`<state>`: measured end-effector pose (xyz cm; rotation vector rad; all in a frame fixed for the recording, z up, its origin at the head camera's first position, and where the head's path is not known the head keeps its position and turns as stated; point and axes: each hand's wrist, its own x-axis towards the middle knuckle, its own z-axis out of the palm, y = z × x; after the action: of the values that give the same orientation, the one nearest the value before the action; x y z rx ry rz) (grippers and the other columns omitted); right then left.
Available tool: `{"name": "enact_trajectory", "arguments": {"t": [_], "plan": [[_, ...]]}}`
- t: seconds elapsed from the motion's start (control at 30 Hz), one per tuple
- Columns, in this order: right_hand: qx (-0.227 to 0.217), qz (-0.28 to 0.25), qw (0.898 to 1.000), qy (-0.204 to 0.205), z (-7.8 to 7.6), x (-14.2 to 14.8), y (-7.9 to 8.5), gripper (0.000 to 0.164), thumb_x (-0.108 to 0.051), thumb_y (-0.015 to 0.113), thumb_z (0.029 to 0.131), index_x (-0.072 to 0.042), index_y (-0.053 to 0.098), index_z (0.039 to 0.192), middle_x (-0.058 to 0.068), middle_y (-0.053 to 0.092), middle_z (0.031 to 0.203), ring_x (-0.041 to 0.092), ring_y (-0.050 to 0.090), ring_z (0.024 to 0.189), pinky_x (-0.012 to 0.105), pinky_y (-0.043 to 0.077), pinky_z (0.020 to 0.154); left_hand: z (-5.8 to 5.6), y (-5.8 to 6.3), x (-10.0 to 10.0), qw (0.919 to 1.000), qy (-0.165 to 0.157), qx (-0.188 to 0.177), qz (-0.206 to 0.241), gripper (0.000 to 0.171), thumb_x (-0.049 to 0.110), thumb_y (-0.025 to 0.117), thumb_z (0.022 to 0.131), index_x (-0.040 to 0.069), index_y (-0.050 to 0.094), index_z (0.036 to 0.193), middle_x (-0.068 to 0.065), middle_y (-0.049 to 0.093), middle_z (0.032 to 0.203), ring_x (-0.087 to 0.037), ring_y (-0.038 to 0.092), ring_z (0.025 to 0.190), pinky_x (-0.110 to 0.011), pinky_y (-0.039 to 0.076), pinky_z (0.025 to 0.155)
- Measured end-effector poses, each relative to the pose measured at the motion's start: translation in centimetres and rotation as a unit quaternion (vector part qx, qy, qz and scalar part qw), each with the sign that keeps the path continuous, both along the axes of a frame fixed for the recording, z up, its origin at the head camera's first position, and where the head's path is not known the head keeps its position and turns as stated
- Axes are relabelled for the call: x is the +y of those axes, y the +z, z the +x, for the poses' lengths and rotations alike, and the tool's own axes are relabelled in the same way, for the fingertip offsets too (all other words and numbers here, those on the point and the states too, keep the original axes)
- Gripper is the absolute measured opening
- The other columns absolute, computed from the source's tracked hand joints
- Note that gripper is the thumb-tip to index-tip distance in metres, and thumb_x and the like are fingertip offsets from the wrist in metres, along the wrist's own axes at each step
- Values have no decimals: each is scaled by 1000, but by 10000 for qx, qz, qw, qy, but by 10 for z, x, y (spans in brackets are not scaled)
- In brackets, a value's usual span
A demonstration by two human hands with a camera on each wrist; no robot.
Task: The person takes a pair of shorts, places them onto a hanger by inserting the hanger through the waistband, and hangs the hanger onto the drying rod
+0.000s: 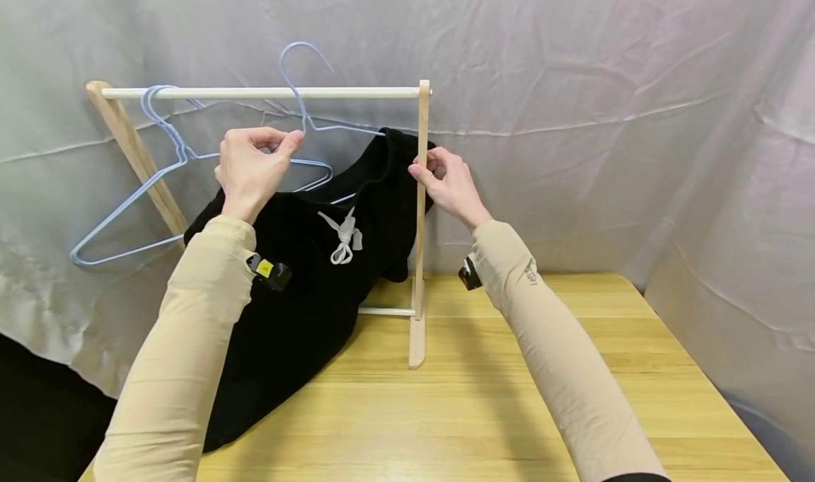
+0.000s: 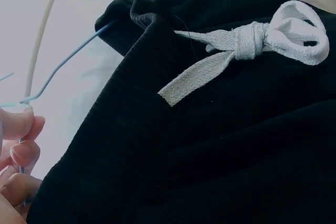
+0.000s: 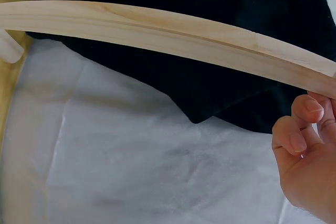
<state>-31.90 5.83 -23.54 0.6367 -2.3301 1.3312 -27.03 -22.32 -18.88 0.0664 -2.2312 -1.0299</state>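
My left hand (image 1: 251, 163) pinches a blue wire hanger (image 1: 299, 93) just under its hook. The hook stands above the rack's white rail. One arm of that hanger runs into the waistband of black drawstring pants (image 1: 299, 277), which droop down to the table. A white drawstring (image 2: 252, 43) tied in a bow shows at the waist. My right hand (image 1: 451, 181) holds the wooden right post (image 1: 422, 220) of the rack between thumb and fingers. In the right wrist view the curled fingertips (image 3: 310, 106) meet the post's edge, with the black cloth behind it.
More blue hangers (image 1: 121, 216) hang at the left end of the white rail (image 1: 223, 93). The rack's left post (image 1: 136, 153) leans behind them. A wooden table (image 1: 541, 369) lies beneath, and a grey curtain (image 1: 573, 114) covers the back.
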Motion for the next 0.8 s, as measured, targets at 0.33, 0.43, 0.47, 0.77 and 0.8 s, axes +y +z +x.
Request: {"name": "enact_trajectory", "arguments": {"t": [0.33,0.43,0.47,0.77,0.8], "plan": [[13,-6,10000,-52,0,3,-1,24,-19,66,98,1,67,111,16,67,96,27,59,80,18,41,65,-5,-10,1,9999,9,-73,100,40,55,68,87,19,81,99,37,48,59,5,48,78,-50,39,92],[30,15,10000,-75,0,3,-1,24,-19,66,98,1,67,111,17,68,97,27,61,82,18,42,66,-6,-14,1,9999,-20,-122,112,40,55,68,87,19,81,99,36,48,59,3,48,80,-52,39,94],[26,7,10000,-57,0,3,-1,24,-19,66,98,1,67,111,17,69,97,28,62,82,18,42,66,-6,-15,1,9999,-25,-127,99,40,55,68,87,18,81,99,36,48,59,2,48,80,-53,39,95],[53,46,9999,-92,0,4,-1,25,-21,66,98,1,68,112,18,70,98,29,65,83,18,44,69,-8,-27,2,9997,-127,-225,-12,39,54,68,88,19,81,98,34,51,61,-5,53,87,-56,39,97],[56,40,9999,-90,1,4,-1,25,-21,66,98,1,68,112,18,69,98,29,65,83,18,44,69,-8,-28,2,9996,-138,-229,-16,39,54,68,88,19,81,98,34,51,61,-6,54,88,-56,39,97]]}}
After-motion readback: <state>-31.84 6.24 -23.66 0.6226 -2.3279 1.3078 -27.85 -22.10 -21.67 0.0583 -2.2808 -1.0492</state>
